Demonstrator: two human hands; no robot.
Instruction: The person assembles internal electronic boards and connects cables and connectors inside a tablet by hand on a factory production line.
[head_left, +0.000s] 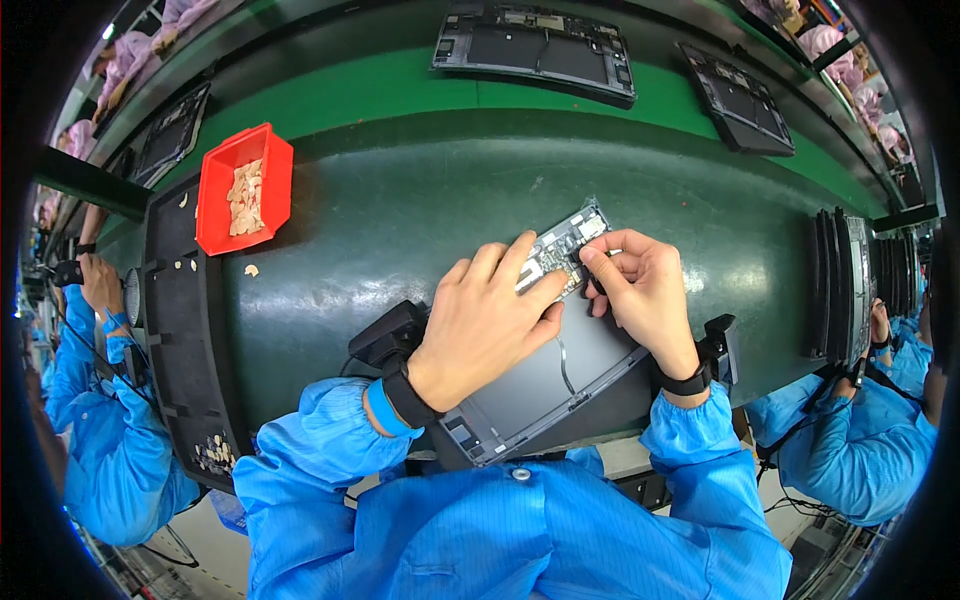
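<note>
An opened laptop base (600, 345) lies slantwise on the bench in front of me, its dark grey inside facing up and a thin cable running across it. A circuit board (568, 248) sits along its far end. My left hand (490, 325) rests over the board's left part, palm down, fingers stretched out and somewhat apart. At the board's right part my right hand (648, 292) is closed in a pinch, thumb and forefinger touching the board area. Whatever lies between those fingertips is too small or hidden to make out. Black bands with bulky dark devices surround both wrists.
A red bin (282, 185) of tan scraps stands on a black compartment tray (190, 345) at left. Laptop bases (540, 52) (745, 105) lie on the bright green strip beyond. Upright dark panels (838, 285) stand at right. Co-workers in blue sit on both sides.
</note>
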